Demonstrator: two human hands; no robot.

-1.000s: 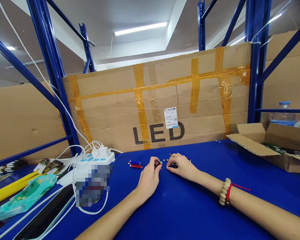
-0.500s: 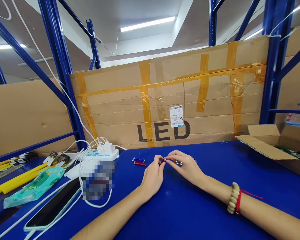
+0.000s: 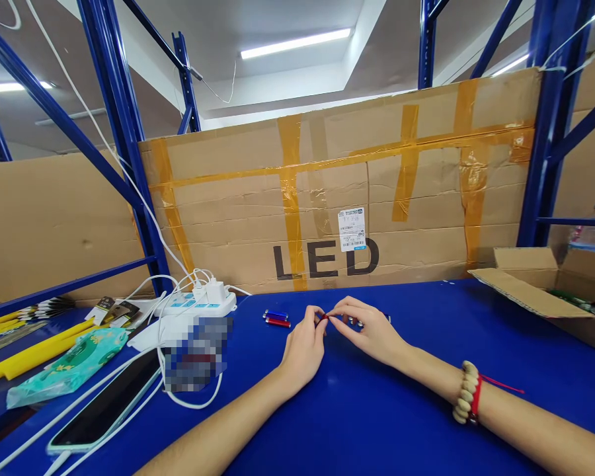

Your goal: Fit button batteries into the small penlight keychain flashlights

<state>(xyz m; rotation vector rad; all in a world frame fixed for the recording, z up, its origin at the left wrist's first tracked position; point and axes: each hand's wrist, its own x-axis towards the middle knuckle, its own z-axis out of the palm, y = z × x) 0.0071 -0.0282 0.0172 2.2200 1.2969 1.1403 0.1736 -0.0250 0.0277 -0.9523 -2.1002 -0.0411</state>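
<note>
My left hand (image 3: 305,350) is closed, thumb and forefinger pinching a small dark red piece (image 3: 322,318) that is mostly hidden by the fingers. Its kind cannot be made out. The fingertips of my right hand (image 3: 369,330) meet at the same piece from the other side, also in a pinch. Small shiny silver bits (image 3: 358,324) show beneath the right fingers; whether they lie on the table or in the hand is unclear. To the left of my hands lie a short blue tube-like piece (image 3: 276,315) and a red one (image 3: 278,323), both with silvery ends.
A blue tabletop (image 3: 377,423) runs up to a taped cardboard sheet (image 3: 238,225). On the left are a white power strip (image 3: 223,305) with cables, a phone (image 3: 106,406), a green tissue pack (image 3: 69,367) and yellow tubes (image 3: 39,354). An opened carton (image 3: 530,294) stands right.
Both hands stay together at the same place, with the right fingers slightly shifted over the shiny bits, which show less now. The whole view has moved slightly.
</note>
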